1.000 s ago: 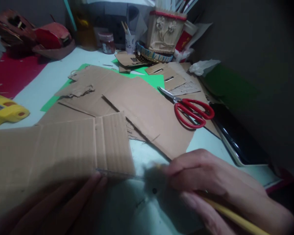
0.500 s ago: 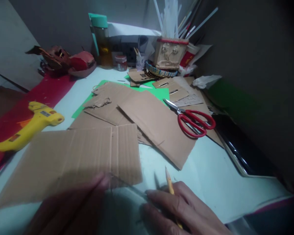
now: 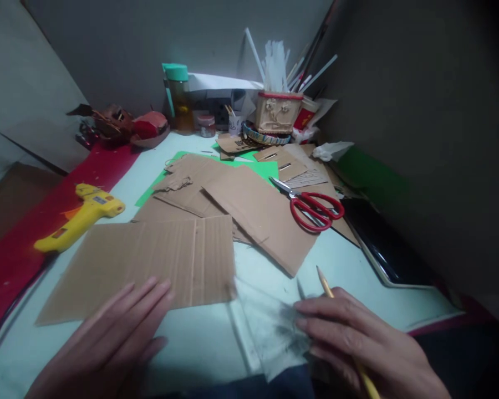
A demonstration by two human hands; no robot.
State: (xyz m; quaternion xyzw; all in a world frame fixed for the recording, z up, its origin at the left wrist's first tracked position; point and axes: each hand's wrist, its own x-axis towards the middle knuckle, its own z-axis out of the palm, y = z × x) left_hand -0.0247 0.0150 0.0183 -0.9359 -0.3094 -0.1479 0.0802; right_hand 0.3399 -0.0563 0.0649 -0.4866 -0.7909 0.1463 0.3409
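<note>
The left hand (image 3: 120, 327), fingers extended flat, rests on the near edge of a corrugated cardboard sheet (image 3: 166, 249); the right hand (image 3: 353, 332) grips a pencil (image 3: 325, 284) and touches a blurred clear ruler (image 3: 266, 327). Beyond, red-handled scissors (image 3: 298, 194) overlap brown cardboard (image 3: 253, 205).

You have a brown cardboard piece (image 3: 153, 252) lying flat at the near left, roughly rectangular, its long sides running left to right. Ridges run near to far across its right part, with a pale crease toward the right end. You hold a yellow pencil (image 3: 325, 283) slantwise at the near right, its sharpened tip pointing far and slightly left. Between them you hold a see-through piece (image 3: 255, 324), too blurred to outline exactly.
</note>
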